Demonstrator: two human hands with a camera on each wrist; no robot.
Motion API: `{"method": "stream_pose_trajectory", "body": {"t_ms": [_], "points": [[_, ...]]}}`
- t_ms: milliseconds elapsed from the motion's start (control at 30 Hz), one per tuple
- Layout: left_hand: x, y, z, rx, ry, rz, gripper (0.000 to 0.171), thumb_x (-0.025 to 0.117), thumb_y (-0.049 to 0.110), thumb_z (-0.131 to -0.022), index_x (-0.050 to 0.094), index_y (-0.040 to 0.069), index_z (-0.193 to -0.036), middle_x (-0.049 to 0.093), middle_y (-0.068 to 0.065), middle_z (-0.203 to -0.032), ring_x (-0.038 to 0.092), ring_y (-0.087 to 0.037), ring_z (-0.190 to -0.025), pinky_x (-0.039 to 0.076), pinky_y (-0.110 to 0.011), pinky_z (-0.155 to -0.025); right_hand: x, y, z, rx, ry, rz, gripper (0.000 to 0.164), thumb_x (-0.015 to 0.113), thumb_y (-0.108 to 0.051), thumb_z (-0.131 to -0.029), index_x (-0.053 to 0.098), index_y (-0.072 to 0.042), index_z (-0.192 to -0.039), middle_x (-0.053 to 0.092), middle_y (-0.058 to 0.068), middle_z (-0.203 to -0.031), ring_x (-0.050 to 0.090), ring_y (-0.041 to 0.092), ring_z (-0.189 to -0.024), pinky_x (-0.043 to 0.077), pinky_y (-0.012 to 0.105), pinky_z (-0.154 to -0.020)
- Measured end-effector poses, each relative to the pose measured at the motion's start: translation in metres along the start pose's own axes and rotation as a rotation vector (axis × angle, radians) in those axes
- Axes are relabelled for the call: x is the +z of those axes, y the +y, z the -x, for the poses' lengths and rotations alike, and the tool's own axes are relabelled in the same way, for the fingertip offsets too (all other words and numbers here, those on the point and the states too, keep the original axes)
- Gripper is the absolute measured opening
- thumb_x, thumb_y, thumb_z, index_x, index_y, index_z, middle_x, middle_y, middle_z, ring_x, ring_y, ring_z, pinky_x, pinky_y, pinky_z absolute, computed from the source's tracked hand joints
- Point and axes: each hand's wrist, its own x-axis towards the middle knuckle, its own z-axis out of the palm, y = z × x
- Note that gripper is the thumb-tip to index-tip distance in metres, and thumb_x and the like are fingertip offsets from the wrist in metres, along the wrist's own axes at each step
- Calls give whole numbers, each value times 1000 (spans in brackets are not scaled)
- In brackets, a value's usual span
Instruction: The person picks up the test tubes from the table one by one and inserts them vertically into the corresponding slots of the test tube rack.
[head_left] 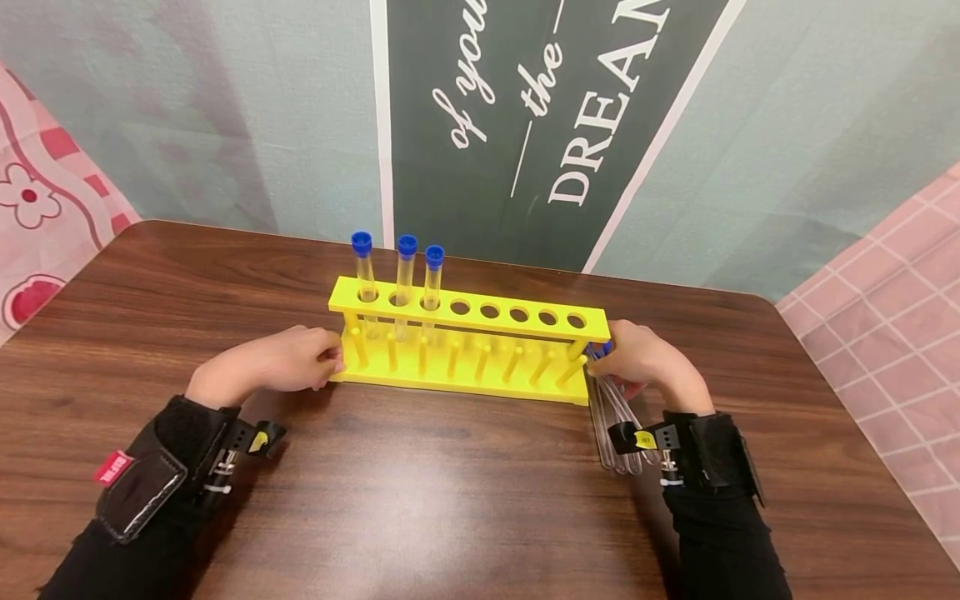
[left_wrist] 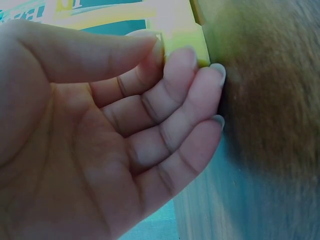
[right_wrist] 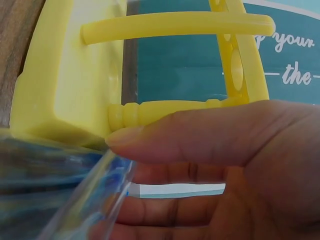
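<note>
A yellow test tube rack (head_left: 465, 379) stands on the table, with three blue-capped clear test tubes (head_left: 406, 268) upright in its left holes. At its left end my left hand (head_left: 292, 358) pinches the base corner between thumb and curled fingers, as the left wrist view also shows. My right hand (head_left: 641, 358) grips the opposite end; its thumb (right_wrist: 175, 137) lies against the base and end post. Several more clear test tubes (head_left: 606, 425) lie beside that end, their blue caps partly hidden beneath the right hand. Whether the right fingers touch these tubes, I cannot tell.
The brown wooden table (head_left: 420, 508) reaches back to a grey-green cloth (head_left: 300, 125) with a dark lettered panel. Pink patterned cloth (head_left: 45, 208) hangs at the left, and a pink tiled surface (head_left: 900, 383) borders the right.
</note>
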Motion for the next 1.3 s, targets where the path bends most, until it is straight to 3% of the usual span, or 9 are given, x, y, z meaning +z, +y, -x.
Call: {"method": "stream_pose_trajectory", "body": {"t_ms": [267, 600, 1300], "points": [[-1, 0, 1, -6, -1, -6, 14, 44, 4, -90, 52, 3, -79, 50, -1, -61, 43, -13, -54, 35, -28, -55, 1, -2, -1, 15, 5, 11, 44, 66, -7, -79, 45, 7, -115, 52, 16, -84, 55, 23, -62, 51, 34, -49], [-1, 0, 2, -12, -4, -1, 14, 45, 5, -91, 52, 3, -79, 50, -1, -61, 43, -14, -54, 35, -28, -55, 1, -2, -1, 13, 2, 35, 43, 66, -6, -79, 45, 8, -113, 53, 16, -81, 56, 21, -52, 51, 33, -47], [-1, 0, 2, -10, -8, 2, 14, 45, 6, -91, 52, 4, -80, 50, -1, -62, 43, -14, -55, 35, -28, -56, -4, 4, 4, -5, 4, -11, 51, 61, -4, -79, 40, 7, -124, 52, 18, -88, 56, 21, -53, 51, 33, -50]]}}
